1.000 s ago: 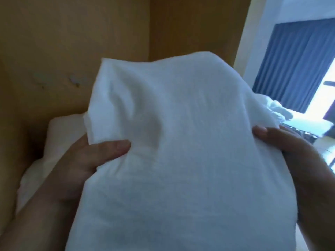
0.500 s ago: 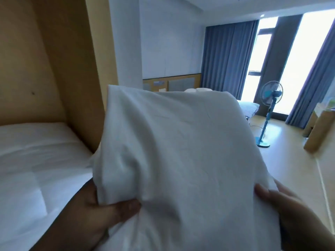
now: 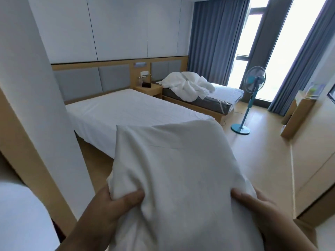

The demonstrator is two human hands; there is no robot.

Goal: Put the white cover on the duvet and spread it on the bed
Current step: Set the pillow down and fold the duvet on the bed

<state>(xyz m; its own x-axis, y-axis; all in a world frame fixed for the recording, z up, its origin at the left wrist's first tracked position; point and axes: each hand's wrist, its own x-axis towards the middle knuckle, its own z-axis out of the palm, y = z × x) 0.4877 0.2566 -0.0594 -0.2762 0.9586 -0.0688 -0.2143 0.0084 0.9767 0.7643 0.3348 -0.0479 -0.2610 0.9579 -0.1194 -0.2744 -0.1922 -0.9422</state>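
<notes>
The person is holding the folded white cover in front of the body, at the 6 o'clock region of the head view. The left hand is gripping the cover's lower left edge, with the thumb pressing on top of the fabric and the remaining fingers lying hidden beneath it. The right hand is gripping the lower right edge in the same manner, thumb on top. The cover is hanging between both hands as a thick, wrinkled bundle, its upper fold overlapping the foot of the near bed.

The near bed is lying at 11 o'clock, fitted with a flat white sheet. The far bed is standing at 1 o'clock, with a crumpled white duvet piled at its head end, well apart from the cover. A nightstand is sitting between the two beds. A blue pedestal fan is standing at 2 o'clock, near the blue curtains.
</notes>
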